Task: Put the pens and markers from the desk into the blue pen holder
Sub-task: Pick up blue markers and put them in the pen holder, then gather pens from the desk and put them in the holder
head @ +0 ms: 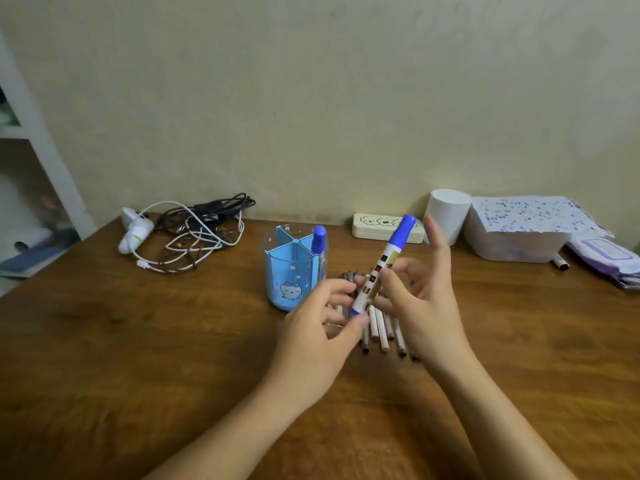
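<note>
Head view, centre frame: your right hand [412,299] and left hand [325,323] both grip a blue marker [384,265] with their fingers, above the pile of pens [382,329]. One marker [319,242] already stands in the holder [294,271]; most remain on the surface [138,341].

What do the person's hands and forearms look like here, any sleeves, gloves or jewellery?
Both are bare: the left hand and right hand wear no gloves, rings or watch, and both forearms show uncovered to the frame's bottom edge, with no sleeves in view.
</note>
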